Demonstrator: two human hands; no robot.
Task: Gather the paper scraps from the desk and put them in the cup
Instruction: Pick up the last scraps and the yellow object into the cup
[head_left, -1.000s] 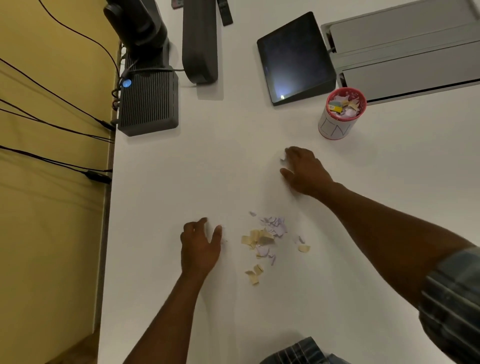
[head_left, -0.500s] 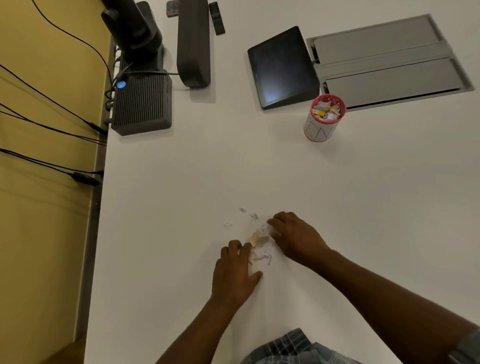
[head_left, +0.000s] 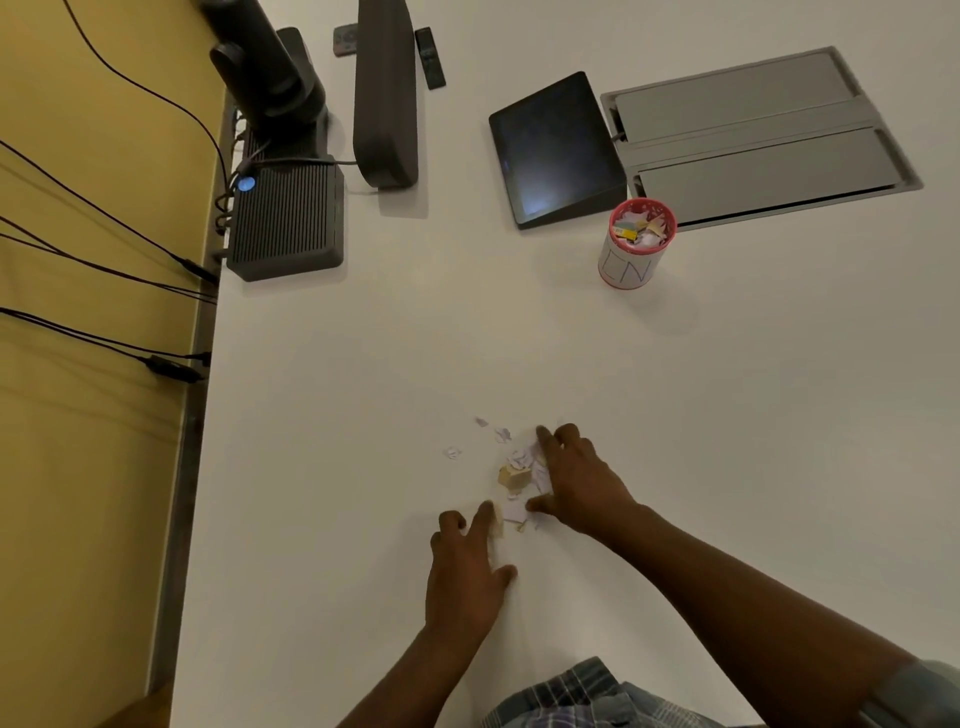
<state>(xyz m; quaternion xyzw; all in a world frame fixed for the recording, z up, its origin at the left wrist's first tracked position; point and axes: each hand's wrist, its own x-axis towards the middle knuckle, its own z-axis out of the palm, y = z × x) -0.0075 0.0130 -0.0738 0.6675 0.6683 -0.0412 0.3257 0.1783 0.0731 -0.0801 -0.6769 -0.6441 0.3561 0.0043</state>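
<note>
- The small pile of torn lilac and tan paper scraps (head_left: 519, 475) is lying partly hidden under the right hand (head_left: 582, 480), whose grip is spread flat against it.
- The left hand (head_left: 467, 571), fingers straight, is touching a tan scrap at 6 o'clock of the pile.
- The red-rimmed white paper cup (head_left: 631, 260), already holding scraps, is standing well apart at 1 o'clock on the white desk (head_left: 363, 364), beside a yellow wall (head_left: 78, 467).

scraps (head_left: 517, 475) piled mid-desk, cup (head_left: 635, 244) upright, part-full

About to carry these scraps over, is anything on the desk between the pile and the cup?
Nothing visible: bare desk lies between the scrap pile and the cup. The tablet sits beside the cup, off that line.
</note>
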